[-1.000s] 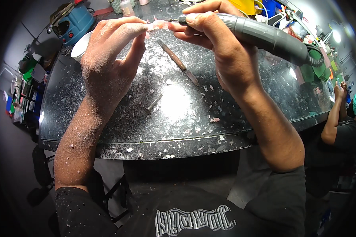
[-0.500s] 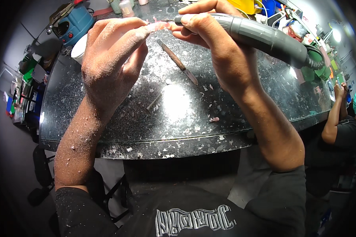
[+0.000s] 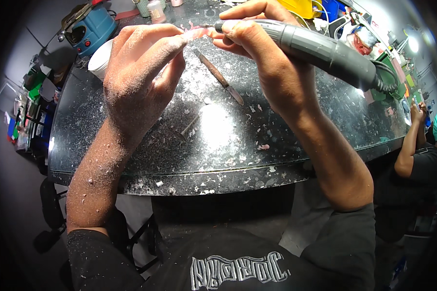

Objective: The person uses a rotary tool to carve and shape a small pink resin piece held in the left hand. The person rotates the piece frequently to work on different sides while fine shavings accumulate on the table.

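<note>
Between the fingertips of my left hand is a small pink denture-like piece, mostly covered by the fingers. White dust coats that hand and forearm. My right hand grips a grey and black rotary handpiece like a pen, its thin tip pointing left at the pink piece. Whether the tip touches it is too small to tell. Below the hands, a wooden-handled knife lies slantwise on the black table. Nearer me is a thin metal tool, partly lost in glare.
A white tub stands left of my left hand, before a blue machine. At the back are a pinkish jar and a yellow container. Shavings and a pink scrap litter the table. Another person's arm shows at far right.
My left hand has shifted slightly right and down. The handpiece's rear end has dipped a little. Both grips stay the same.
</note>
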Demonstrator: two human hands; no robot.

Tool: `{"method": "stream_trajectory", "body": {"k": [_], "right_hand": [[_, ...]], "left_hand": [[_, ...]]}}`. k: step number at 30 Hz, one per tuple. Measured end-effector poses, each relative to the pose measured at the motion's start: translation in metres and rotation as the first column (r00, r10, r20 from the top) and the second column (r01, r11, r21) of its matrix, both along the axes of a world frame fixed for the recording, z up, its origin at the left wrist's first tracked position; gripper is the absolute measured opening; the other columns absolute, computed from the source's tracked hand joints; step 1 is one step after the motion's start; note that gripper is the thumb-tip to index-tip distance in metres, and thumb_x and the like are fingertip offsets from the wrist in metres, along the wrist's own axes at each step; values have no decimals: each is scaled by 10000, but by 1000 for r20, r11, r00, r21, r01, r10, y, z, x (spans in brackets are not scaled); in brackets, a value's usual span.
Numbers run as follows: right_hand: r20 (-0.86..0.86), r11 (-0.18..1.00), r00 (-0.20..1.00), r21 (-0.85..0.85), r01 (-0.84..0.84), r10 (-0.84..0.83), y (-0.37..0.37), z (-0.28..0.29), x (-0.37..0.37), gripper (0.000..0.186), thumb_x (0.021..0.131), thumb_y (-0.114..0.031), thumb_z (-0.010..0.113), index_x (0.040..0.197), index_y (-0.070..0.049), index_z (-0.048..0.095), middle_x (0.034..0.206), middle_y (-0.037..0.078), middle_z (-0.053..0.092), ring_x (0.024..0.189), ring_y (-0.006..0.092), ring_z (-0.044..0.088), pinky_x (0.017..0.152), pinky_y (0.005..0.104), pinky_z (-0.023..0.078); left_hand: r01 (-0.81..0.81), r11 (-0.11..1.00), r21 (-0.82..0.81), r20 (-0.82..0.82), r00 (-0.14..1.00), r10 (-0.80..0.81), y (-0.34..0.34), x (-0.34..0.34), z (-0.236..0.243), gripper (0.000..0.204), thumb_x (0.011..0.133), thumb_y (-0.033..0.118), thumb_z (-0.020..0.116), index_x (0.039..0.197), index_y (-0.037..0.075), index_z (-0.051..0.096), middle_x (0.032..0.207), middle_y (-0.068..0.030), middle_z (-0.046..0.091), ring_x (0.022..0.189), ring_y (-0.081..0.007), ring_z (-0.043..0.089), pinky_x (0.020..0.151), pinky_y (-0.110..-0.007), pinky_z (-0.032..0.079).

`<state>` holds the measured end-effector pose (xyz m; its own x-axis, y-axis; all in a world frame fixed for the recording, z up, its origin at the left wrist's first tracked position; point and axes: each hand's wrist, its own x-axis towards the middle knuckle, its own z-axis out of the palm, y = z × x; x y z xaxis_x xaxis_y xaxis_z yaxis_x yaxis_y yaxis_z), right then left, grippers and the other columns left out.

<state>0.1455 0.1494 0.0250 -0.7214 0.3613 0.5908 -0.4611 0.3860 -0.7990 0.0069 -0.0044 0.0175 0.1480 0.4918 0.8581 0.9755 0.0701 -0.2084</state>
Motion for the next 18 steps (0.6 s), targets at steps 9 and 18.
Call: {"method": "stream_trajectory", "body": {"k": [9, 18], "right_hand": [[-70, 998, 996, 9, -60, 61, 13, -10, -7, 179, 1005, -91, 633, 1132, 18, 569, 1010, 104, 687, 893, 104, 628, 793, 265, 531], [-58, 992, 991, 27, -120, 122, 12, -11, -7, 188, 1006, -78, 632, 1153, 19, 567, 991, 94, 684, 874, 86, 627, 771, 251, 525]], "left_hand": [[85, 996, -12, 69, 994, -84, 1, -2, -5, 268, 794, -10, 818, 1041, 42, 728, 1016, -111, 729, 931, -243, 705, 791, -344, 562], [70, 998, -8, 107, 992, -68, 1, 3, -6, 247, 797, -28, 827, 1012, 53, 739, 995, -104, 734, 908, -226, 719, 789, -326, 579]]}}
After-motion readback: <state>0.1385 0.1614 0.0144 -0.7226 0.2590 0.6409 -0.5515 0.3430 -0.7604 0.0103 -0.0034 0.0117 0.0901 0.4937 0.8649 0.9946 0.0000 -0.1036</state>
